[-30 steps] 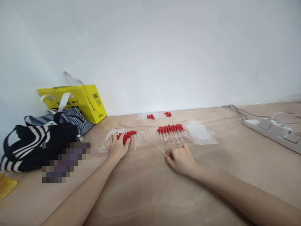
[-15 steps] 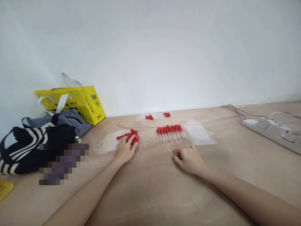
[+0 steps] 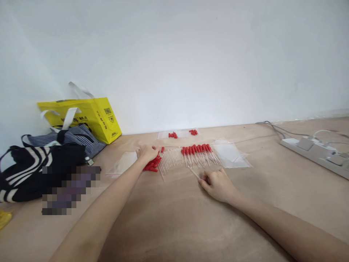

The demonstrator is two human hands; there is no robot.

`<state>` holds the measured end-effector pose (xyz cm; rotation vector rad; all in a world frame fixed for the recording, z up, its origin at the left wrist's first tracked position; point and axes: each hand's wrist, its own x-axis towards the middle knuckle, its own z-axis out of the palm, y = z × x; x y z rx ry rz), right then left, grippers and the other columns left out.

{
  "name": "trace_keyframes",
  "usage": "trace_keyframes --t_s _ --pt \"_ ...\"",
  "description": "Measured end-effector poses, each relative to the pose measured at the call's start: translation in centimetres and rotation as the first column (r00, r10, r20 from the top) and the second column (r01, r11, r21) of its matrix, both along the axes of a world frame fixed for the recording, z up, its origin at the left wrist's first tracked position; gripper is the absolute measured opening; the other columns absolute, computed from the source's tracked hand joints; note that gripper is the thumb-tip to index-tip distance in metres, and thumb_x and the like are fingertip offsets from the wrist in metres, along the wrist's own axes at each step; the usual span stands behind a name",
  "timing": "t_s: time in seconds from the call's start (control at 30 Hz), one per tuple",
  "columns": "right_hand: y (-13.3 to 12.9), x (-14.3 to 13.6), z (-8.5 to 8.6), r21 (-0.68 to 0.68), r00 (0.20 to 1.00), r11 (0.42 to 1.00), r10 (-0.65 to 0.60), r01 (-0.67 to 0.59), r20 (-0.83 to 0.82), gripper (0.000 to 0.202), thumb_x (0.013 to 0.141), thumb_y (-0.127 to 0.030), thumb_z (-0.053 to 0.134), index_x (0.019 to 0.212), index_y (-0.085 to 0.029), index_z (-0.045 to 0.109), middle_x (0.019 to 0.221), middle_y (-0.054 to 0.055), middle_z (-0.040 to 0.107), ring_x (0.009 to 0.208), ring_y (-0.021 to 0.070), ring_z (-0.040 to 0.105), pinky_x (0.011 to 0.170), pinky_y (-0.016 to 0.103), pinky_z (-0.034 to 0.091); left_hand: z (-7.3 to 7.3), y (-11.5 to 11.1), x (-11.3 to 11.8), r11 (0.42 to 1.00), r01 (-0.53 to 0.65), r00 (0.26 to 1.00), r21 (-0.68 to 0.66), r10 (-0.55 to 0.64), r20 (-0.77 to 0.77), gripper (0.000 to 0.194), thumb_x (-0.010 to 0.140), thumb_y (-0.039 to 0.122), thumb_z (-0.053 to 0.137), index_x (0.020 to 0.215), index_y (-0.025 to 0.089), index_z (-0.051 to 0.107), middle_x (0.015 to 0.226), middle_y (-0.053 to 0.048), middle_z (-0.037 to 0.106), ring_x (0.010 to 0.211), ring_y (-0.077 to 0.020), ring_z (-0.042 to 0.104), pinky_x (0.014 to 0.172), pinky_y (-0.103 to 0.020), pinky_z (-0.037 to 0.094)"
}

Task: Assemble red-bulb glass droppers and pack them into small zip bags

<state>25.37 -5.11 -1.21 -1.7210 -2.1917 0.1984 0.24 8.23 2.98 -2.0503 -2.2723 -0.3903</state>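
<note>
My left hand (image 3: 148, 153) is closed at the far side of a loose pile of red rubber bulbs (image 3: 152, 166), and one red rubber bulb (image 3: 163, 149) stands out at its fingertips. Part of the pile is hidden behind the hand and wrist. With thumb and fingers pinched, my right hand (image 3: 218, 185) holds a thin clear dropper tube (image 3: 194, 173) that points up and left. Between the hands lies a row of bare clear tubes (image 3: 172, 157). To its right is a row of droppers (image 3: 196, 150), red bulbs fitted on clear tubes.
Clear plastic bags lie left (image 3: 127, 162) and right (image 3: 231, 154). Farther back, another bag (image 3: 163, 135) carries small red pieces. A yellow bag (image 3: 106, 123), a striped bag (image 3: 89, 138) and a black bag (image 3: 65, 160) stand left. A white power strip (image 3: 313, 149) with cables lies right.
My left hand has moved forward over the red pile, and a red bulb now shows at its fingertips. My right hand stays in place with its tube.
</note>
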Motion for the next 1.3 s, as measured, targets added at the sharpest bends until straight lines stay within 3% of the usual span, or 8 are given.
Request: trace_keyframes --t_s 0.23,0.43,0.6,0.8,0.93,1.0,1.13,1.3 --pt "0.4 0.1 -0.7 0.100 0.995 0.994 0.059 -0.051 -0.082 0.008 0.076 -0.022 0.046 0.078 -0.019 0.053 0.078 0.000 0.059 0.073 0.0128 0.052 0.066 0.026 0.025 -1.2 4.7 1.8 0.996 -0.025 1.000 -0.090 0.025 0.002 0.035 0.062 0.052 0.056 0.070 0.019 0.066 0.087 -0.016 0.065 0.102 -0.0387 0.048 0.086 -0.051 0.028" --pt "1.2 -1.2 -0.9 0.136 0.992 0.990 0.052 -0.036 -0.113 0.016 0.078 -0.034 0.049 0.078 -0.019 0.054 0.079 0.001 0.058 0.075 0.0139 0.051 0.067 0.026 0.025 -1.8 4.9 2.4 0.992 0.082 0.996 -0.095 -0.078 0.046 0.016 0.069 0.035 0.055 0.066 0.020 0.063 0.082 -0.010 0.066 0.096 -0.0312 0.053 0.084 -0.047 0.032" --pt "1.8 -2.3 -0.8 0.133 0.997 0.991 0.023 -0.012 -0.080 0.015 0.082 -0.030 0.046 0.076 -0.019 0.055 0.082 0.003 0.059 0.082 0.0159 0.050 0.069 0.028 0.024 -0.9 4.2 3.0 0.986 0.167 0.978 -0.014 -0.164 0.130 0.014 0.073 0.027 0.052 0.068 0.017 0.060 0.083 -0.009 0.065 0.089 -0.0278 0.056 0.082 -0.047 0.033" --pt "2.3 -2.3 -1.2 0.160 0.999 0.987 -0.005 0.010 -0.031 0.012 0.083 -0.024 0.043 0.077 -0.018 0.053 0.083 0.004 0.060 0.084 0.0178 0.049 0.069 0.028 0.024 0.2 -1.6 2.6 0.924 0.337 0.892 0.178 -0.374 0.254 0.022 0.082 0.027 0.041 0.100 0.017 0.048 0.096 -0.005 0.060 0.087 -0.0143 0.056 0.076 -0.027 0.042" --pt "3.1 -2.3 -1.5 0.142 0.995 0.990 0.031 -0.017 -0.093 0.015 0.085 -0.020 0.038 0.082 -0.016 0.052 0.085 0.004 0.060 0.081 0.0166 0.050 0.069 0.028 0.025 -1.1 -7.6 1.5 0.821 0.506 0.741 0.264 -0.571 0.355 0.034 0.081 0.019 0.039 0.115 0.019 0.040 0.086 -0.002 0.057 0.080 -0.0132 0.055 0.075 -0.026 0.043" --pt "3.3 -2.3 -1.6 0.161 0.989 0.985 0.079 -0.058 -0.127 0.018 0.085 -0.017 0.035 0.090 -0.015 0.052 0.090 0.005 0.060 0.083 0.0162 0.050 0.070 0.028 0.025 -2.2 -9.5 1.2 0.792 0.536 0.664 0.292 -0.610 0.433 0.029 0.081 0.021 0.039 0.109 0.019 0.045 0.084 -0.003 0.056 0.078 -0.0133 0.054 0.073 -0.027 0.043" --pt "2.8 -2.2 -1.6 0.233 0.977 0.956 0.200 -0.178 -0.075 0.026 0.086 -0.015 0.033 0.102 -0.019 0.053 0.093 0.005 0.057 0.083 0.0153 0.050 0.072 0.029 0.025 -4.0 -10.8 1.5 0.817 0.485 0.545 0.311 -0.561 0.623 0.015 0.079 0.026 0.043 0.091 0.018 0.046 0.080 -0.003 0.055 0.073 -0.0131 0.055 0.066 -0.025 0.045" --pt "1.5 -2.4 -1.3 0.262 0.956 0.929 0.286 -0.262 -0.058 0.025 0.086 -0.016 0.033 0.095 -0.019 0.056 0.089 0.004 0.057 0.077 0.0143 0.048 0.073 0.029 0.025 -4.4 -10.8 1.8 0.824 0.464 0.531 0.326 -0.553 0.641 0.010 0.073 0.023 0.052 0.079 0.018 0.046 0.078 -0.001 0.054 0.074 -0.0128 0.054 0.070 -0.026 0.045"
